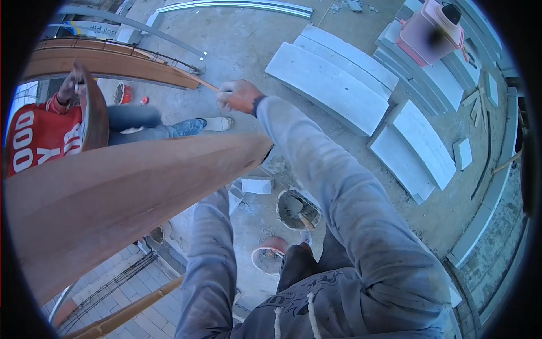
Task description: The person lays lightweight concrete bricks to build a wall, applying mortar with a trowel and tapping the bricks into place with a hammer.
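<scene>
My right hand (237,95) is stretched forward in a grey sleeve, its fingers closed around the thin tip of a long wooden plank (113,65) that runs away to the left. A broad curved wooden board (113,198) fills the left of the view. My left sleeve (212,254) rises up beneath it, and the board hides my left hand. To the left, a co-worker in a red shirt (39,135) and jeans has a hand (70,87) on a narrow curved wooden piece (95,116).
Stacks of curved grey concrete slabs (333,85) lie ahead and to the right. A bucket of mortar with a trowel (296,209) and a red bucket (268,254) stand below me. A pink jug (432,31) rests on slabs. Metal rails (237,5) lie at the top.
</scene>
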### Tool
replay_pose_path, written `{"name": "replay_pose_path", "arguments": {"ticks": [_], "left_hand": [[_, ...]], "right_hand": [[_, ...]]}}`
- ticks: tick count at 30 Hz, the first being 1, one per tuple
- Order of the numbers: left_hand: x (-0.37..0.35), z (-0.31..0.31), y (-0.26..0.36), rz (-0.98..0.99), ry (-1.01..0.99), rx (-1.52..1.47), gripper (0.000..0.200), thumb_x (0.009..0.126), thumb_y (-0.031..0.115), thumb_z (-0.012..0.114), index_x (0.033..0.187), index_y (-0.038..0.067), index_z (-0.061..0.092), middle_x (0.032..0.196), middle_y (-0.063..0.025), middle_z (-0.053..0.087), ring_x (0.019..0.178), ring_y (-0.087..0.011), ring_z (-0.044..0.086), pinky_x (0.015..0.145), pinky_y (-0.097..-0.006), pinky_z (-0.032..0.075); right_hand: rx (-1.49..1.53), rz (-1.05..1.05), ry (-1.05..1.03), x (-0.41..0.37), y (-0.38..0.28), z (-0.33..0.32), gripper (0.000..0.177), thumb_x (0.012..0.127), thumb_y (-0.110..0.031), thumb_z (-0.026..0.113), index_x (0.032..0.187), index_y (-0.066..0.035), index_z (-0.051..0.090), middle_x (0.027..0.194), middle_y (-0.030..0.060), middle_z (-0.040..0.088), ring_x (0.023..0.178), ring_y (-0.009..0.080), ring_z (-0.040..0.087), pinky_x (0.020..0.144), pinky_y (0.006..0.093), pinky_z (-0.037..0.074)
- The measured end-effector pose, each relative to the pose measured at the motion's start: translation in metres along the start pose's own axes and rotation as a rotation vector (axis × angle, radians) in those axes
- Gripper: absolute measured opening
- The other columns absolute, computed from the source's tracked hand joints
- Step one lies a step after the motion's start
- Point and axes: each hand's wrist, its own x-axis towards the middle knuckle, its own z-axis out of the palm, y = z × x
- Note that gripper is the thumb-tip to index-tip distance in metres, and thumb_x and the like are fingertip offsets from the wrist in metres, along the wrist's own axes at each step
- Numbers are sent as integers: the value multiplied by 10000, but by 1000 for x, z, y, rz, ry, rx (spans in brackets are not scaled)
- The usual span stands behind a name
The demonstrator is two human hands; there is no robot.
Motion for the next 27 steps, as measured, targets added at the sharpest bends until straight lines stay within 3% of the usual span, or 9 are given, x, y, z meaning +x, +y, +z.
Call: {"name": "replay_pose_path", "arguments": {"ticks": [4,6,8,10,15,17,18,19,27], "left_hand": [[-2,-1,-1,29,0,-78,381,908,384,487,1156,96,511,1048,-42,583,907,-180,573,777,-330,454],[-44,-11,-42,-84,-115,-333,327,912,355,498,1133,115,509,1073,-32,574,940,-182,568,833,-355,440],[-93,5,-59,-149,-176,-517,304,908,335,515,1102,101,511,1047,-35,576,966,-182,563,859,-351,428],[-127,42,-64,-238,-181,-579,347,881,274,577,1146,56,534,1048,-68,599,960,-198,584,849,-388,453],[-139,87,-28,-169,-353,-311,447,886,271,555,1261,49,455,1106,-77,581,1004,-182,563,874,-319,433],[-128,84,-19,54,-325,-58,486,858,236,606,1274,25,471,1033,-64,605,913,-134,574,805,-251,447],[-119,74,-22,58,-320,-61,486,858,236,606,1274,25,471,1033,-64,605,913,-134,574,805,-251,447],[-109,58,-27,24,-195,-83,463,863,258,598,1250,26,492,1026,-59,606,899,-132,573,782,-259,450],[-48,-7,44,75,148,-222,428,881,342,550,1187,46,509,1107,-71,569,1004,-178,537,828,-349,441]], "right_hand": [[107,301,403,-82,25,-9,337,797,-315,551,867,13,581,823,194,617,734,296,601,673,387,460],[-722,103,448,-124,152,17,351,837,-296,480,966,26,533,896,246,592,843,387,573,744,443,446],[-465,463,457,-186,125,63,241,874,-242,476,883,-13,551,829,199,614,795,325,609,672,395,465],[-981,-3,134,-224,145,93,222,872,-239,471,895,-38,563,839,178,627,726,296,618,598,387,472],[-507,231,415,-210,206,84,181,824,-131,463,977,-93,551,761,155,612,786,280,594,675,385,459],[-675,300,267,-181,150,17,158,815,-103,462,907,-117,590,782,134,621,796,273,606,677,382,465],[-1208,-65,225,-172,140,-10,176,826,-94,449,832,-111,624,810,137,631,823,274,617,694,396,467],[-753,101,190,-138,101,-37,206,831,-152,463,820,-69,651,859,181,631,858,324,607,733,418,458],[-811,-167,-41,-6,-114,-12,268,845,-283,533,1017,-112,647,1003,149,635,957,329,578,842,402,439]]}}
